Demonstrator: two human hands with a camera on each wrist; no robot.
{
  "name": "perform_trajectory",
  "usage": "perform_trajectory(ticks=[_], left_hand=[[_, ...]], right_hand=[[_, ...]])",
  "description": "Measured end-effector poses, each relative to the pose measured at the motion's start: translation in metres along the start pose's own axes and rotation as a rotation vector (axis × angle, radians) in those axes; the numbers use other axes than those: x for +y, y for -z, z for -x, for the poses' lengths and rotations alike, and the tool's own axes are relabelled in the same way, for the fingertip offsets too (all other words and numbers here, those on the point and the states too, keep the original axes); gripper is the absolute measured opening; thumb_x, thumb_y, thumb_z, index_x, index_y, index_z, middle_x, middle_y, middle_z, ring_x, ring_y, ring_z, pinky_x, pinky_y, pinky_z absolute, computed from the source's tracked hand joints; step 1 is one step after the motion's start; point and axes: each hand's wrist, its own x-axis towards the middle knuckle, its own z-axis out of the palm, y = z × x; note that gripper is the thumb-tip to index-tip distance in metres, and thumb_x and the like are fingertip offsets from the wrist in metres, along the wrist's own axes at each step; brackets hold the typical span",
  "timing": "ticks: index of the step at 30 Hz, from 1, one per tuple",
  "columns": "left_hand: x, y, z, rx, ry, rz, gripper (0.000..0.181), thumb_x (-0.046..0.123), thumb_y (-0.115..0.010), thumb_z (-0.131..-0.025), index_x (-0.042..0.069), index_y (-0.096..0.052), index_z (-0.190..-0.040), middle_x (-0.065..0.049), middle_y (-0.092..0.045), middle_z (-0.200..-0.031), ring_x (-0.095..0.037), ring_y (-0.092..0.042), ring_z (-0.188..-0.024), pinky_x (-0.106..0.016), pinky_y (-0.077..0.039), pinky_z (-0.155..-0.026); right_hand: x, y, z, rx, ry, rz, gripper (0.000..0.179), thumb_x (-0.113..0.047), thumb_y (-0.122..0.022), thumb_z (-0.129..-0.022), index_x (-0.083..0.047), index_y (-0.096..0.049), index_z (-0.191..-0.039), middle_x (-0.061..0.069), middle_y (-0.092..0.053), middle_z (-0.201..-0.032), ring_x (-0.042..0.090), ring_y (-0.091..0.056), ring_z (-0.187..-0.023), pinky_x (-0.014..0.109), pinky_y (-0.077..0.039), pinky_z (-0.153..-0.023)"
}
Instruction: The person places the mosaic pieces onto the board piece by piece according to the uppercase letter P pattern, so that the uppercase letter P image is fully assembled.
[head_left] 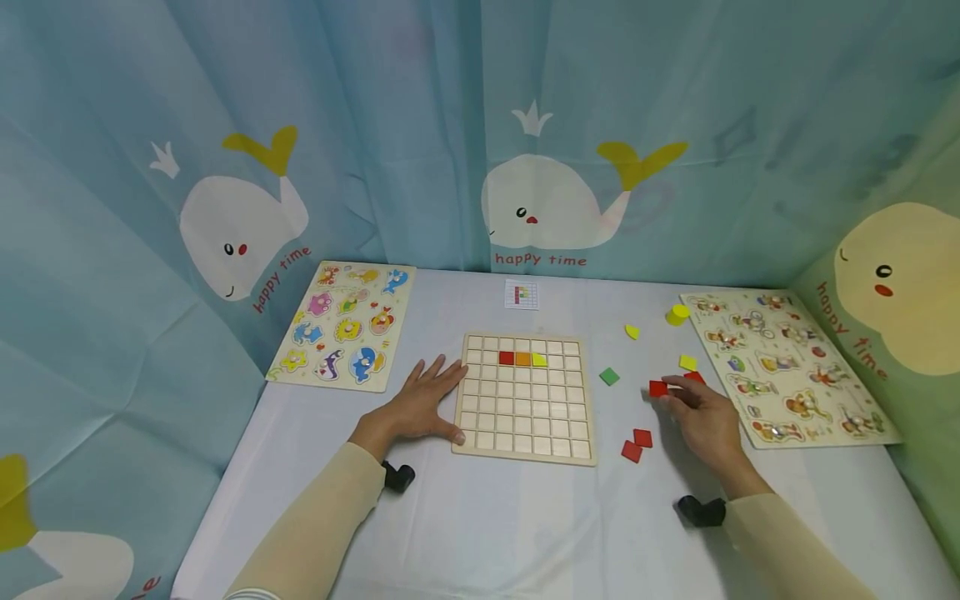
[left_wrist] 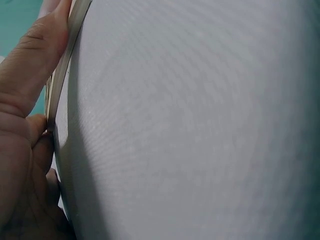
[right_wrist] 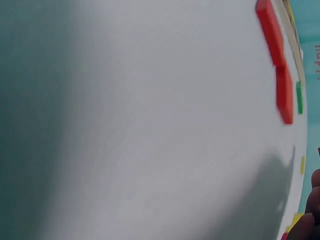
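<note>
A wooden grid board (head_left: 522,417) lies mid-table, with a red square tile (head_left: 507,358), an orange tile (head_left: 523,359) and a yellow tile (head_left: 539,360) side by side in one of its upper rows. My left hand (head_left: 422,404) rests against the board's left edge, fingers spread and thumb at the lower left corner; the left wrist view shows the thumb (left_wrist: 37,55) along that edge. To the right of the board, my right hand (head_left: 703,417) pinches a red square tile (head_left: 657,389) between thumb and fingers. Another red tile (head_left: 695,377) lies just beyond that hand, partly covered.
Two red tiles (head_left: 632,451), a green tile (head_left: 610,377), a yellow square (head_left: 687,362) and a yellow rounded piece (head_left: 632,332) lie right of the board. A yellow cylinder (head_left: 678,315) stands behind. Picture puzzles flank both sides, and a small pattern card (head_left: 522,294) lies at the back.
</note>
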Motion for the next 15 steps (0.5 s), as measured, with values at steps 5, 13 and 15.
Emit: perform_trajectory(ticks=[5,13,15], left_hand=[[0.0,0.001,0.0,0.003,-0.008,0.002,0.126,0.058,-0.093,-0.072,0.022,-0.022,-0.17,0.005,-0.015,-0.178,-0.019,0.005,-0.166,-0.043,0.009,-0.135],[0.0,0.001,0.0,-0.001,-0.011,0.007,0.127,0.058,-0.093,-0.071,0.022,-0.021,-0.17,0.005,-0.014,-0.178,-0.019,0.005,-0.166,-0.043,0.01,-0.134],[0.0,0.001,0.001,-0.002,-0.01,0.006,0.128,0.058,-0.092,-0.071,0.022,-0.021,-0.171,0.005,-0.014,-0.178,-0.019,0.006,-0.166,-0.043,0.01,-0.134]], right_hand=[[-0.012,-0.002,-0.001,-0.006,0.055,-0.029,0.035,-0.006,-0.065,-0.104,-0.006,-0.067,-0.138,0.026,-0.07,-0.127,0.037,-0.066,-0.108,0.004,-0.047,-0.066],[-0.03,-0.013,-0.003,0.003,0.043,-0.063,0.036,-0.008,-0.066,-0.103,-0.008,-0.067,-0.14,0.024,-0.072,-0.127,0.035,-0.065,-0.108,0.005,-0.046,-0.067],[-0.036,-0.017,-0.004,0.006,0.023,-0.073,0.037,-0.009,-0.067,-0.103,-0.009,-0.067,-0.14,0.023,-0.072,-0.127,0.034,-0.066,-0.11,0.004,-0.045,-0.069]])
